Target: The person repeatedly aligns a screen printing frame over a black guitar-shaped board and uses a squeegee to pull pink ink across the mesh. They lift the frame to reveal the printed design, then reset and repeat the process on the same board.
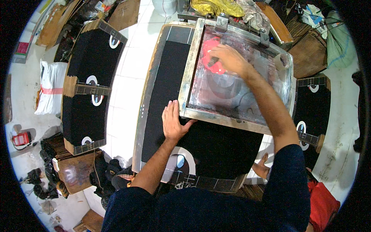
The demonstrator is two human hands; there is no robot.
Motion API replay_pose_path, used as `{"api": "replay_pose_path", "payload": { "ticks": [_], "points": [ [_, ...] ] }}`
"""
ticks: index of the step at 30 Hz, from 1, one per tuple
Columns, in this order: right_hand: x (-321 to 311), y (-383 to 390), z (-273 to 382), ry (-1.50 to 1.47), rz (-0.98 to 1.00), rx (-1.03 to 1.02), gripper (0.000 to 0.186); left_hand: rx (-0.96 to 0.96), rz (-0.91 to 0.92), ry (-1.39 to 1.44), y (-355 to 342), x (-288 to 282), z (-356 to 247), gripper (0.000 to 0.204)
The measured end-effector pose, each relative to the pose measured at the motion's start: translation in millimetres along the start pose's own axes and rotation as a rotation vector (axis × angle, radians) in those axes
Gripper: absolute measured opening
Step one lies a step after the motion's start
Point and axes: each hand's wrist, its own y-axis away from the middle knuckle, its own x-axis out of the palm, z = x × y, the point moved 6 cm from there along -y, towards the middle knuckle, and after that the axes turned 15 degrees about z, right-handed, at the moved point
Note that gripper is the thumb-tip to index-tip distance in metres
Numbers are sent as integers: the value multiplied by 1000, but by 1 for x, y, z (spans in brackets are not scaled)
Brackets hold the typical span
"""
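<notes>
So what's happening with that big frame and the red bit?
The person's right hand is at a bright red patch inside a big frame; I can't tell whether it's paint or cloth. The left hand is at the frame's near left corner. Underneath lies black material with a cartoon eye.

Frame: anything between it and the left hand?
Nothing visible. The left hand lies right at the near-left corner of the frame, apparently touching it, over the black sheet.
</notes>
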Motion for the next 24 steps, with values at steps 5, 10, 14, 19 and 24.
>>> {"api": "replay_pose_path", "payload": {
  "ticks": [5,10,14,19,24],
  "points": [
    [-16,-5,-23,-81,-149,52,37,26,-51,-12,0,-1,-7,110],
    [-6,-25,-33,61,-278,284,33,32,-34,6,-1,-4,-6,114],
    [7,15,-16,24,-39,206,27,18,2,34,-2,1,-1,113],
    [-5,11,-25,1,-106,286,31,17,26,40,-3,2,1,112],
    [-12,-30,-49,75,-313,326,32,24,1,20,-3,0,-1,112]
  ]
}}
